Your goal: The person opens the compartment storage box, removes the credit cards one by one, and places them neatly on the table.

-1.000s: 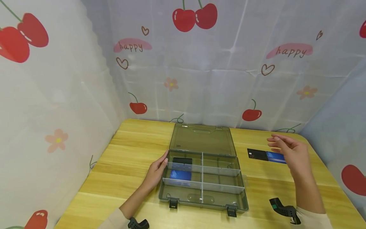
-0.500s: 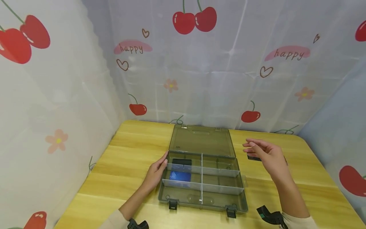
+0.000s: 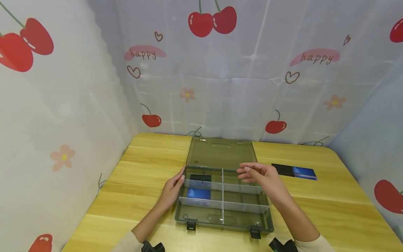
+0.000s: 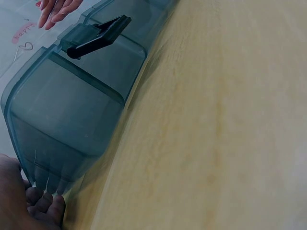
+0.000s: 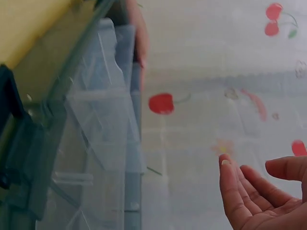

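A translucent dark-grey compartment box (image 3: 223, 226) lies with its lid (image 3: 221, 152) folded back. My left hand (image 3: 170, 190) grips its left side, thumb by the rim; in the left wrist view this hand's fingers (image 4: 43, 203) curl at the wall's lower edge. Over the back right compartment hovers my right hand (image 3: 264, 178), holding nothing, with fingers loosely extended, as the right wrist view confirms. Inside the left column, a black card (image 3: 200, 177) lies in the back compartment and a blue card (image 3: 199, 193) in the middle one.
On the wooden table (image 3: 126, 206), right of the box, another black card (image 3: 282, 170) and blue card (image 3: 304, 173) lie side by side. Clear dividers (image 3: 242, 207) split the box. Two black latches (image 3: 191, 225) hang at its front. A cherry-print curtain (image 3: 233, 98) surrounds the table.
My right hand has moved left, from above the cards on the table to over the box, passing across them. Those cards have stayed put. My left hand has not moved from the box's side.
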`<state>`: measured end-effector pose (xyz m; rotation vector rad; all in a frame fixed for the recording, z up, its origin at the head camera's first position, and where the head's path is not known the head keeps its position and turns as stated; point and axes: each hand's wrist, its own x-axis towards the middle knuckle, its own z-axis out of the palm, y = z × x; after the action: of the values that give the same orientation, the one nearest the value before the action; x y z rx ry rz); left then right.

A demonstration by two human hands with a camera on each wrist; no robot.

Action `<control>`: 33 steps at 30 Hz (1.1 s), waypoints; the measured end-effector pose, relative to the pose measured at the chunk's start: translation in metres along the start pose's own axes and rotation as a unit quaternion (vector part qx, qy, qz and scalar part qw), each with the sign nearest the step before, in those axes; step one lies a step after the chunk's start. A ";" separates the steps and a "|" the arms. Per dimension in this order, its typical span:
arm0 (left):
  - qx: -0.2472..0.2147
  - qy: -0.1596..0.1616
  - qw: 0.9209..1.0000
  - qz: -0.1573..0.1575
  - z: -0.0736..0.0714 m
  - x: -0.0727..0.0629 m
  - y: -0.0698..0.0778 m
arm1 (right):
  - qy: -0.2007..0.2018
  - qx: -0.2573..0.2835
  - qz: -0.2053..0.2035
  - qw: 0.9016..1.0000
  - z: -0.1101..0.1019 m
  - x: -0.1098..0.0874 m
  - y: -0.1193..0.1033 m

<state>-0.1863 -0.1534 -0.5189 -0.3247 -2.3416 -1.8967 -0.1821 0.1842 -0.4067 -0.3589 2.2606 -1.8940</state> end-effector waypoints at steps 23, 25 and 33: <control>0.007 -0.004 1.000 0.000 -0.001 0.001 0.000 | -0.183 0.081 0.134 0.971 0.043 0.022 -0.003; 0.009 -0.003 1.000 0.000 -0.001 0.001 -0.001 | -0.189 0.093 0.150 0.966 0.046 0.024 -0.002; 0.008 0.002 1.000 0.000 -0.001 0.000 0.001 | -0.199 0.125 0.201 0.951 0.062 0.031 0.003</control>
<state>-0.1860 -0.1541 -0.5176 -0.3192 -2.3529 -1.8744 -0.1943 0.1169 -0.4203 -0.1984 1.6617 -1.6832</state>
